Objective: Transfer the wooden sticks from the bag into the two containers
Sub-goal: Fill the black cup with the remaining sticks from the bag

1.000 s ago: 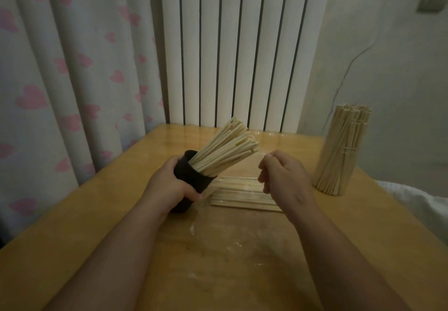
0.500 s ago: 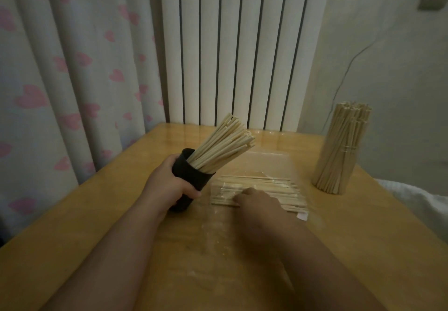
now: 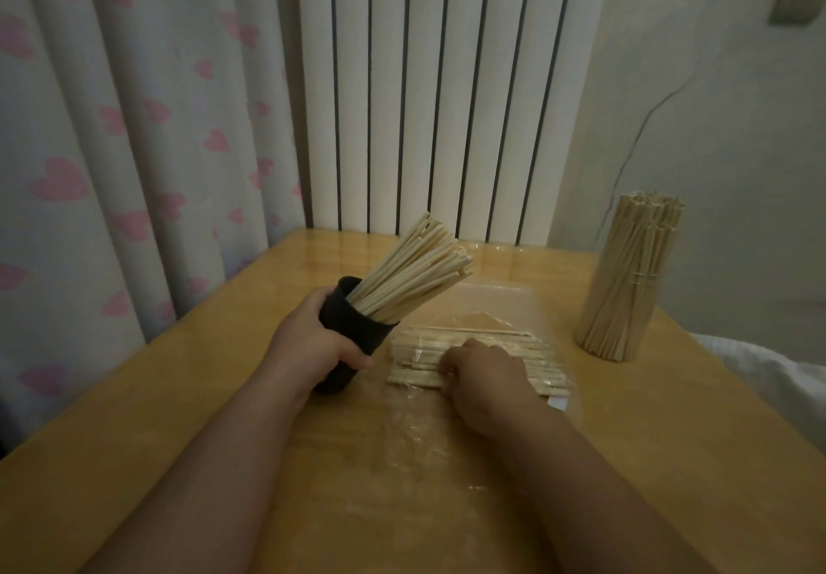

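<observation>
Left hand (image 3: 313, 341) grips the black cup (image 3: 357, 336), tilted and part full. Right hand (image 3: 487, 372) lies on the wooden sticks (image 3: 415, 374) on the clear bag (image 3: 491, 300) on the bench (image 3: 179, 417); can't tell if it has a grip. Sticks look light, stiff and prone to rolling, so pinch a small bundle mid-length.

Open surface on table (image 3: 134, 461) left of forearms. Tilted black cup (image 3: 357, 332), gripped by left hand (image 3: 313, 345), fans upright sticks (image 3: 415, 274) over far part of bag (image 3: 500, 305). Right hand (image 3: 487, 368) covers flat sticks (image 3: 536, 350). Passable gap between bag and tall container (image 3: 625, 296). Radiator (image 3: 424, 81) and curtain (image 3: 134, 126) close the far and left sides.
</observation>
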Demonstrator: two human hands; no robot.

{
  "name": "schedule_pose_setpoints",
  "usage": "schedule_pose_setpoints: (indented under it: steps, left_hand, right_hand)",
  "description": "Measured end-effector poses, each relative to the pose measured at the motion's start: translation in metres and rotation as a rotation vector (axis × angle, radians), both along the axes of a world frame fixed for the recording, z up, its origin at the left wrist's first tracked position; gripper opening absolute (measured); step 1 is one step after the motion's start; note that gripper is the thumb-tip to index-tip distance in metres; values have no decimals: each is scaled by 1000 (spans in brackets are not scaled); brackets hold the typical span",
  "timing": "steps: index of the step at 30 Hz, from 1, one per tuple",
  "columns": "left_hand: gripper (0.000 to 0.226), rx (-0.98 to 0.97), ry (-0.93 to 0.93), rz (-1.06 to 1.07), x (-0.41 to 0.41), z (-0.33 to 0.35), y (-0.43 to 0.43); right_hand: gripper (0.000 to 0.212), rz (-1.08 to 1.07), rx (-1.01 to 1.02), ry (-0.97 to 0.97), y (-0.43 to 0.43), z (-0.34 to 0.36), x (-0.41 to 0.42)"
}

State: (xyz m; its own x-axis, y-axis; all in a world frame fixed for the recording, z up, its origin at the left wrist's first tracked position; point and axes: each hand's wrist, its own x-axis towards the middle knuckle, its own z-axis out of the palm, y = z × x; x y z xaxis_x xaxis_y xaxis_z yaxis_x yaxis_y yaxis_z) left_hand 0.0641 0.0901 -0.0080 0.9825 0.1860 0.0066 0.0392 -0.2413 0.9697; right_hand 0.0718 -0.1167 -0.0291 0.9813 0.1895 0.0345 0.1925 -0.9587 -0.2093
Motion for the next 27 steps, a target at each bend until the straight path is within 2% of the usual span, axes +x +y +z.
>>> schedule_pose_setpoints:
  steps: [7, 10, 16, 23, 27]
  left_hand:
    - [89, 32, 9, 6, -1, 1, 0]
    - [89, 42, 10, 10, -1, 2, 0]
    - [87, 30, 7, 4, -2, 2, 0]
    - [85, 39, 13, 2, -2, 2, 0]
    - [85, 44, 8, 9, -1, 2, 0]
  right_hand:
    - [18, 27, 77, -20, -2, 0, 0]
    - [22, 22, 119, 4, -4, 0, 1]
    - [25, 12, 71, 79, -5, 0, 5]
    - [12, 17, 19, 40, -5, 1, 4]
    - [20, 46, 47, 45, -5, 0, 3]
